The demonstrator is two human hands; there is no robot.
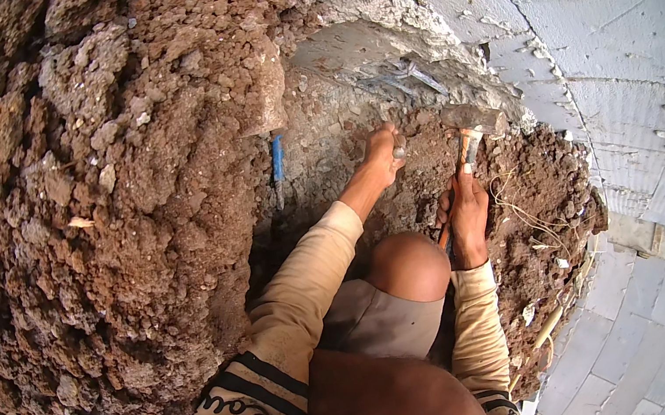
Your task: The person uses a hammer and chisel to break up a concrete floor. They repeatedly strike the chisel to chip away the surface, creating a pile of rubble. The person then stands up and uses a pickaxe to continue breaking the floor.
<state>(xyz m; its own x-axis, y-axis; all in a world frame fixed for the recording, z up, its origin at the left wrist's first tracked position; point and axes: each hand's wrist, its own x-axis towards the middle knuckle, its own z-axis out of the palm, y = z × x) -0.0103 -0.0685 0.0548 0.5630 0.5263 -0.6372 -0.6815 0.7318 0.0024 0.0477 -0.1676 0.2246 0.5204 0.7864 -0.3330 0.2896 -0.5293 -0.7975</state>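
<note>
My left hand point(380, 155) is closed in a fist around a short metal rod point(399, 153), likely a chisel. Only the rod's round end shows, and its other end is hidden. To the right, my right hand point(466, 206) is wrapped round the handle of a hammer point(470, 146). The dusty hammer head is raised toward the concrete edge, apart from the rod. A slim blue tool point(277, 162) with a dark pointed end lies against the soil left of my left hand.
A rough brown soil bank point(111, 211) rises on the left. Ahead, a broken concrete edge point(446, 45) overhangs a hollow with pale strips point(421, 78) in it. A grey wall point(583, 12) and block paving point(638, 323) lie right. My bent knees fill the lower middle.
</note>
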